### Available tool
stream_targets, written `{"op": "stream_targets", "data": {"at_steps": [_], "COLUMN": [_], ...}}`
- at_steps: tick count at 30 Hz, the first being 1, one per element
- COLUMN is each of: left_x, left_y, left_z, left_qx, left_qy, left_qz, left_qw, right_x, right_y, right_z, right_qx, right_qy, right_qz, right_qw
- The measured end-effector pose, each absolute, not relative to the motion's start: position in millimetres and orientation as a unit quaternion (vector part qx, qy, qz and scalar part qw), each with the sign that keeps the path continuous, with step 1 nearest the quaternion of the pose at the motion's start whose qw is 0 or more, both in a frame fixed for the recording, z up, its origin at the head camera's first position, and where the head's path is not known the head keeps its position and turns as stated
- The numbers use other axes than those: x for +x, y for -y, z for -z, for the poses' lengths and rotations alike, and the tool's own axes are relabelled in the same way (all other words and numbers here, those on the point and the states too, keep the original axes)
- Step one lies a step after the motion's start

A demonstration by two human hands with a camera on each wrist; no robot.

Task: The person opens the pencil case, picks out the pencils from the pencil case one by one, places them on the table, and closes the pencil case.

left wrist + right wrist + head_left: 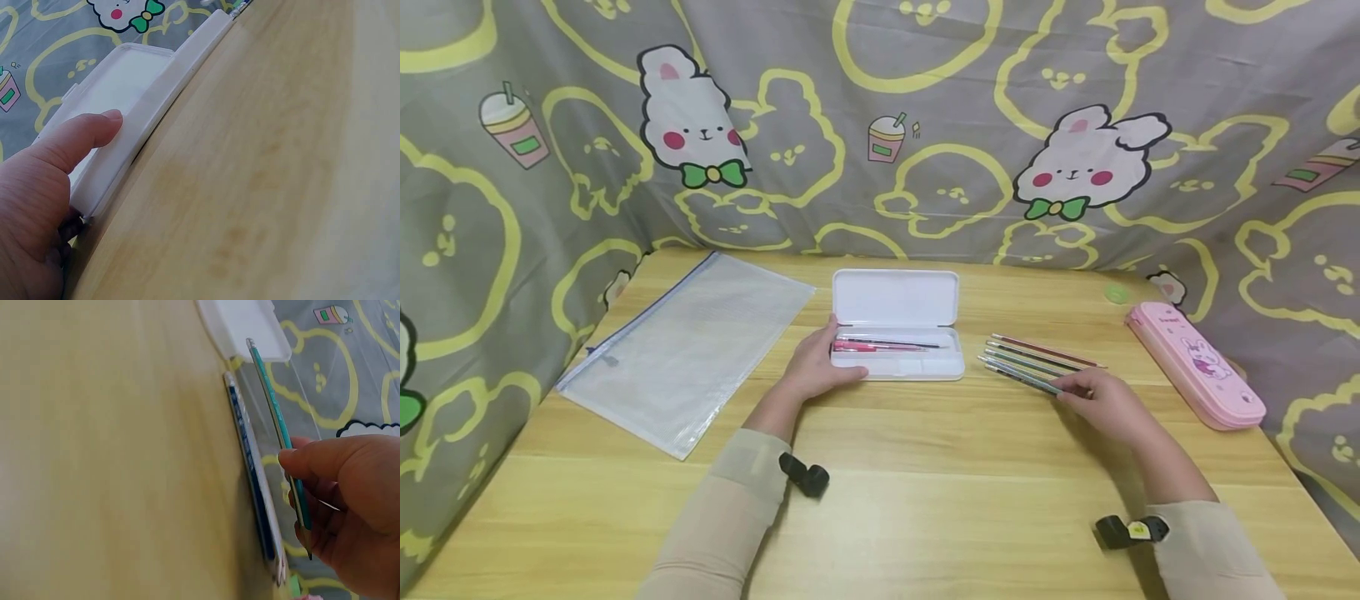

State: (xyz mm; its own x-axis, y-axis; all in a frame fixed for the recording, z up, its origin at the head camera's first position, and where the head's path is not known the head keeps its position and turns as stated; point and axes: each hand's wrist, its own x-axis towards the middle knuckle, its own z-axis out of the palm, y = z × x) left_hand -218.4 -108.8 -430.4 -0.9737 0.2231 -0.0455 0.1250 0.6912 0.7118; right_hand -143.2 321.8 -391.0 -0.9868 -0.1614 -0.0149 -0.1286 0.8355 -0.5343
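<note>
A white pencil box (936,367) lies with its lid raised, holding a few slim pens or pencils (872,345), pink and dark. My left hand (815,364) grips the box's left end, thumb over the front rim (103,181); its other fingers are mostly hidden. To the right of the box, my right hand (1105,404) pinches a teal pencil (272,403) near its sharpened end, its eraser end pointing toward the box. Beside it lie several more pencils, among them a reddish one (1048,351) and a dark blue one (249,465).
At left lies a clear zip pouch (692,350) with a blue zipper edge. A pink pencil case (1198,367) stands at the right, with a small green round item (1116,293) behind it. Patterned grey cloth (955,125) hangs along the table's back and sides.
</note>
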Motion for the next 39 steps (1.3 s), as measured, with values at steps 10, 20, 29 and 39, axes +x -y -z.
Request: {"op": "stream_targets", "data": {"at_steps": [10, 20, 29, 39], "left_x": [-218, -219, -219, -220], "left_y": [109, 109, 110, 109], "left_z": [430, 431, 432, 433], "left_qx": [0.097, 0.096, 0.092, 0.089], "left_qy": [-0.917, -0.916, -0.916, -0.915], "left_qz": [-0.383, -0.384, -0.384, -0.387], "left_qw": [0.062, 0.063, 0.064, 0.067], "right_x": [-130, -129, -158, -204], "right_y": [-332, -331, -301, -241], "right_z": [403, 401, 386, 378], "right_qx": [-0.066, -0.054, -0.076, -0.113], "right_qy": [-0.967, -0.966, -0.96, -0.947], "right_qz": [0.245, 0.251, 0.27, 0.298], "right_qw": [0.028, 0.035, 0.026, 0.041]}}
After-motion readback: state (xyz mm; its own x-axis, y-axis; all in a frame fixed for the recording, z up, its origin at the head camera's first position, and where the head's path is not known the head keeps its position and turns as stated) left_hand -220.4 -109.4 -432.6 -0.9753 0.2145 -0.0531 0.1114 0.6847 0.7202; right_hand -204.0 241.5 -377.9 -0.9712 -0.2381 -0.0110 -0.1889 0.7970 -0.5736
